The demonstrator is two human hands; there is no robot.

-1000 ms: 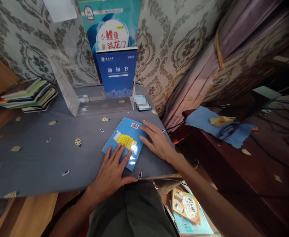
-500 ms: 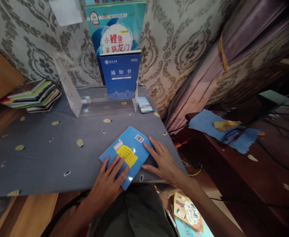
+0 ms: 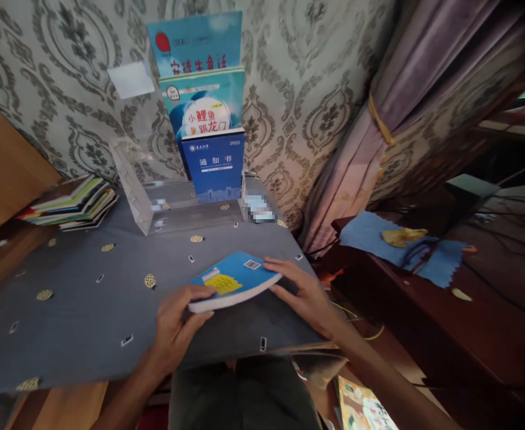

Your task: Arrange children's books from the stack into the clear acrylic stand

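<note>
Between my two hands is a blue book [image 3: 239, 272] with a yellow patch and a barcode, its pale page edges turned toward me. My left hand [image 3: 181, 319] grips the near left corner, thumb below and fingers on top. At the right end, my right hand [image 3: 300, 292] pinches the book the same way. The near edge is tilted up from the grey tablecloth [image 3: 154, 322]. Beyond it, a clear acrylic stand [image 3: 177, 218] holds several upright books, with a dark blue 2022 booklet [image 3: 215, 167] in front.
At the left lies a stack of thin books [image 3: 80, 203]. A pixelated card [image 3: 260, 209] rests beside the stand. On the right, a dark red cabinet [image 3: 378, 310] carries a blue cloth [image 3: 361, 239]. Another book [image 3: 363, 403] sits low, below the table edge.
Both hands have gone from lying on the flat book to gripping its ends. Its near edge has come up, showing the pages. My view has tilted upward.
</note>
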